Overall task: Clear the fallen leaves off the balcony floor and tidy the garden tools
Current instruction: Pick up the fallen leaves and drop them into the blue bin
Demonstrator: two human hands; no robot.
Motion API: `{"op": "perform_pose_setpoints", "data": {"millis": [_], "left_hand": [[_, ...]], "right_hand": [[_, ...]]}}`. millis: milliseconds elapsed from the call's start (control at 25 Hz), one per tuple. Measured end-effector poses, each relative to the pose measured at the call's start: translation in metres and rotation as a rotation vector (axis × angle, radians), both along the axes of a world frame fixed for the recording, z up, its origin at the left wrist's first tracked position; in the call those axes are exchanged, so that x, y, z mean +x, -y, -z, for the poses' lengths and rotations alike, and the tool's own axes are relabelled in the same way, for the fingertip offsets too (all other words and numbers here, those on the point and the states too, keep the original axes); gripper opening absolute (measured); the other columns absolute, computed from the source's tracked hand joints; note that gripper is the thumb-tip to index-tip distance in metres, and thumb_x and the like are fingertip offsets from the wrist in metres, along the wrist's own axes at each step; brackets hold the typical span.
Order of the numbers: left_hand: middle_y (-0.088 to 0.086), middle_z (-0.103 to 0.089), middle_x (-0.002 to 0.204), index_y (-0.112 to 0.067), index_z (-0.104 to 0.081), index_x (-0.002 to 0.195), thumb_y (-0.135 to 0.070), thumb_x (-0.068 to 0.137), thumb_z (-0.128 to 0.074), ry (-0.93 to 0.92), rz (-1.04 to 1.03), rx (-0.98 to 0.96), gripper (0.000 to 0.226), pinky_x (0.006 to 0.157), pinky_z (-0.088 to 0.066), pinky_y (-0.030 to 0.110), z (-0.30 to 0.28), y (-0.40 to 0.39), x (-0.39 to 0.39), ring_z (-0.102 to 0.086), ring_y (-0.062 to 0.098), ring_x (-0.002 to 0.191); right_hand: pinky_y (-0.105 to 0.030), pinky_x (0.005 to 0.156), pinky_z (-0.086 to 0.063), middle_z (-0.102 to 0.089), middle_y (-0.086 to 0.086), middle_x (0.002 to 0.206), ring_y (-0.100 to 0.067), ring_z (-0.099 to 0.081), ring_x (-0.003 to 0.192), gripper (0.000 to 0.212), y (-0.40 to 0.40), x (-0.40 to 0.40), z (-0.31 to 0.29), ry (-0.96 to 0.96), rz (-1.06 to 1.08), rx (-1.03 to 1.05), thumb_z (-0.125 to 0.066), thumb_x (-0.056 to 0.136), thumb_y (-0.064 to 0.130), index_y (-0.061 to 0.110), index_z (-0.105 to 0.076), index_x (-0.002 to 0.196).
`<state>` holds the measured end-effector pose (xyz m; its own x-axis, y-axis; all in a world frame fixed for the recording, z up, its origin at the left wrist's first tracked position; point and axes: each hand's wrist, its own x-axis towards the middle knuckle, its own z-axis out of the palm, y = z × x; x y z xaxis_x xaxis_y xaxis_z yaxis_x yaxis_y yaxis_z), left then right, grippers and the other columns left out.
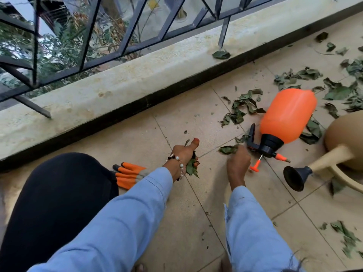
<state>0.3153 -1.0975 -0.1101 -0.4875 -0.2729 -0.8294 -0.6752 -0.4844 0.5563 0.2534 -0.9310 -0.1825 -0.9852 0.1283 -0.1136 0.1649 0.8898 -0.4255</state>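
Observation:
My left hand point(184, 154) grips a bunch of green leaves point(192, 167), thumb raised. My right hand point(237, 162) reaches down to a single leaf point(227, 149) on the tiled floor, fingers curled at its edge; whether they pinch it is hidden. An orange pressure sprayer point(287, 116) lies on its side just right of that hand, black nozzle head toward me. A beige watering can point(341, 152) with a black rose lies at the far right. Orange and grey garden gloves point(128, 174) lie beside my left knee. Loose leaves point(242, 107) are scattered beyond the sprayer.
A low concrete ledge point(121, 89) with a dark metal railing point(125, 36) runs along the balcony's far side. One leaf point(221, 54) sits on the ledge. More leaves lie at the far right point(341, 89) and lower right point(345, 238).

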Motion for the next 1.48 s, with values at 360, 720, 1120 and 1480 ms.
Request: {"op": "perform_pose_setpoints", "data": {"millis": [360,720,1120,1480], "left_hand": [[0.016,-0.057,0.069,-0.003,-0.052,0.077,-0.032,0.087,-0.071,-0.003,-0.037,0.024,0.036,0.049,-0.057,0.038,-0.005,0.008,0.006,-0.056,0.026,0.051],[0.016,-0.068,0.086,-0.008,-0.066,0.082,-0.025,0.085,-0.073,-0.091,-0.088,-0.045,0.019,0.087,-0.055,0.049,-0.001,-0.016,-0.004,-0.065,0.030,0.083],[0.015,-0.055,0.065,0.004,-0.056,0.073,-0.006,0.092,-0.062,-0.045,-0.197,0.090,0.022,0.039,-0.047,0.021,-0.001,-0.011,-0.006,-0.047,0.014,0.032],[0.008,-0.053,0.061,-0.003,-0.057,0.073,-0.036,0.089,-0.065,0.011,-0.208,0.112,0.037,0.065,-0.059,0.048,0.004,0.012,0.002,-0.051,0.014,0.047]], "right_hand": [[-0.030,0.086,-0.043,-0.066,-0.016,0.109,-0.031,-0.056,0.106,0.024,0.012,0.004,0.019,0.097,-0.306,0.128,-0.051,0.090,0.000,0.001,-0.067,0.108],[-0.032,0.071,-0.056,-0.069,-0.008,0.077,-0.017,-0.065,0.073,0.018,0.050,0.052,-0.049,0.275,0.006,-1.065,-0.071,0.077,-0.005,0.012,-0.066,0.079],[-0.033,0.097,-0.044,-0.066,-0.014,0.117,-0.024,-0.060,0.109,0.024,-0.004,-0.023,-0.032,0.133,-0.074,-0.344,-0.059,0.090,0.009,0.006,-0.069,0.111],[-0.038,0.088,-0.040,-0.052,-0.032,0.115,-0.042,-0.046,0.113,0.028,0.005,-0.040,0.020,0.060,-0.335,0.257,-0.044,0.081,-0.015,-0.014,-0.058,0.105]]}}
